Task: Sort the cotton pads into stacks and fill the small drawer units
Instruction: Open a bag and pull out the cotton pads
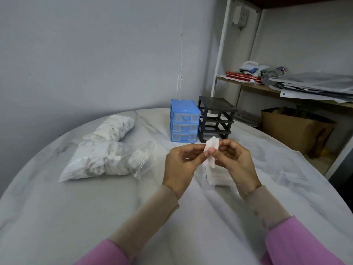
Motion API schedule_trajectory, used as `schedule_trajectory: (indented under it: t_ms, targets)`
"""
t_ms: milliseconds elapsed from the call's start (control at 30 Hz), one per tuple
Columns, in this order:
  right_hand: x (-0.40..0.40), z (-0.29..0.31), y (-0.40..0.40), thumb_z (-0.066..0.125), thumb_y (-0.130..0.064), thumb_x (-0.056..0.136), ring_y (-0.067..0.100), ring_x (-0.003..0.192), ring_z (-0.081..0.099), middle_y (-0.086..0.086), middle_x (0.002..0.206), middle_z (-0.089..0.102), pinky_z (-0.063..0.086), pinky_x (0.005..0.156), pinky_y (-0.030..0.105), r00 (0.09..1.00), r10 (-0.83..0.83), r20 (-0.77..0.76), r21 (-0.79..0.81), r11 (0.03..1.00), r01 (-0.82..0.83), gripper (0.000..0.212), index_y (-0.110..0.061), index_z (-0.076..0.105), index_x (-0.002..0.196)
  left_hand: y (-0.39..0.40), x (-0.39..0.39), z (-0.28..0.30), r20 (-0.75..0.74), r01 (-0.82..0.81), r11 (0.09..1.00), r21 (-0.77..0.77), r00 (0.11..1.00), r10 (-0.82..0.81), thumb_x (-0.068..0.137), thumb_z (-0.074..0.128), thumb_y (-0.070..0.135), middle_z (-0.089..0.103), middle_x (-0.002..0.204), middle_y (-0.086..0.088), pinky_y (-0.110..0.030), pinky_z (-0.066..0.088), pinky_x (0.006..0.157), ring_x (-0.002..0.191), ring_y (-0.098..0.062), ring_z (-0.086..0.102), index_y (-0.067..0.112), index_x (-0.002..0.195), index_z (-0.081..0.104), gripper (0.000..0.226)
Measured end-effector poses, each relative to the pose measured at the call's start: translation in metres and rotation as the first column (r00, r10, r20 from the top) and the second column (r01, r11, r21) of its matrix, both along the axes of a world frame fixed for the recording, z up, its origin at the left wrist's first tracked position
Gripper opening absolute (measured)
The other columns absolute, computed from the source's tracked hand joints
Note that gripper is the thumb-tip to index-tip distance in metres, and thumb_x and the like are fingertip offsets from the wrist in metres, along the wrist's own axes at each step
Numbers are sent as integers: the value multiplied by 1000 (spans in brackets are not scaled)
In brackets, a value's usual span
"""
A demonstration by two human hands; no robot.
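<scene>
Pale grey-blue wall (95, 54) behind, plain, with a thin vertical seam near the corner; round table (57, 217) under a white marbled cover; white metal shelving (222, 54) at right, wooden shelf (254, 88) loaded with red books (243, 77) and stacked papers (317, 86); brown paper bag (294, 129) below; white wall socket (241, 16) high up; light soft, even

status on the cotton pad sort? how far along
Early. Done: one stack of pads sits on the table under the hands. In hand: the left hand and right hand together pinch a few cotton pads. Left: two bags of pads look full; the blue drawer unit is closed, its contents unclear; the black frame has no drawers in it.
</scene>
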State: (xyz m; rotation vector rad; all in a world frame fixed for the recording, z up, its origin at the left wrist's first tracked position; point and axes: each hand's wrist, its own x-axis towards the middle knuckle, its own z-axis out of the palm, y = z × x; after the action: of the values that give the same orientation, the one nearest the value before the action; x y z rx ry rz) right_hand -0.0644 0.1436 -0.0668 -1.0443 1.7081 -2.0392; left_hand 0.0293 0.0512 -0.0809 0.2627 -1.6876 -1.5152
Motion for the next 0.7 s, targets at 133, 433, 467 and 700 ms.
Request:
schedule_trajectory:
  t_ms: [133, 433, 467, 700]
  targets:
    - [0, 1, 2, 71, -8, 75, 10, 69, 59, 3, 75, 61, 52, 61, 18, 1000, -7, -6, 5, 1000, 7, 14, -7, 61, 86, 0, -1, 0, 9, -2, 1000, -29, 1000, 2, 80, 69, 18, 74, 93, -4, -25, 52, 85, 90, -16, 68, 8, 100, 73, 22]
    - [-2, -2, 1, 67, -4, 81, 14, 78, 65, 7, 86, 67, 56, 70, 25, 995, -65, -75, 43, 997, 68, 8, -11, 64, 84, -2, -1, -2, -8, 28, 999, 16, 1000, -28, 73, 76, 4, 73, 82, -3, -27, 54, 78, 78, -18, 69, 13, 86, 73, 17]
    - [-2, -2, 1, 68, -7, 80, 15, 78, 65, 7, 86, 67, 56, 71, 27, 994, -71, -80, 44, 996, 75, 8, -12, 63, 83, -2, -1, -2, -8, 31, 999, 12, 999, -31, 72, 76, 3, 73, 81, -2, -26, 54, 77, 76, -18, 69, 13, 85, 73, 17]
    - [-5, -1, 2, 60, 2, 84, 5, 72, 61, -2, 80, 64, 53, 68, 20, 990, -93, -110, 44, 994, 98, 15, -12, 62, 83, -5, -2, -2, -26, 5, 994, 112, 1000, -2, 76, 72, 2, 71, 79, -2, -30, 54, 83, 80, -19, 67, 13, 79, 71, 12]
